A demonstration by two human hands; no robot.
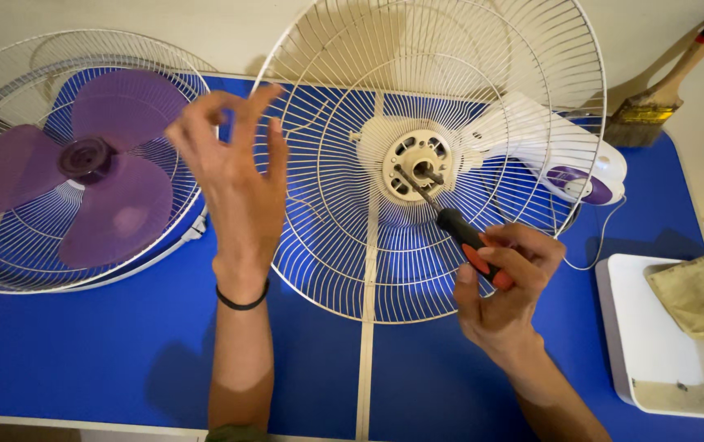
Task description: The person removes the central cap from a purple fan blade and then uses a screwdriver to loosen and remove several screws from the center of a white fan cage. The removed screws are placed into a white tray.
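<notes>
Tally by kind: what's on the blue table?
Fan grilles: 2
Purple blade: 1
Fan motor body: 1
Screwdriver: 1
Paintbrush: 1
White tray: 1
Rag: 1
Total: 8

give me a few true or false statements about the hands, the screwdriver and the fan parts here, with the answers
1. The right hand holds a screwdriver with a black and red handle. True.
2. The screwdriver's tip points at the hub in the middle of the white rear grille. True.
3. The left hand grips the purple fan blade. False: it is raised with open fingers, holding nothing, between the two grilles.
4. The purple blade lies in the grille on the left. True.
5. The paintbrush lies in the white tray. False: it rests at the top right, off the blue mat; the tray holds a cloth.
</notes>
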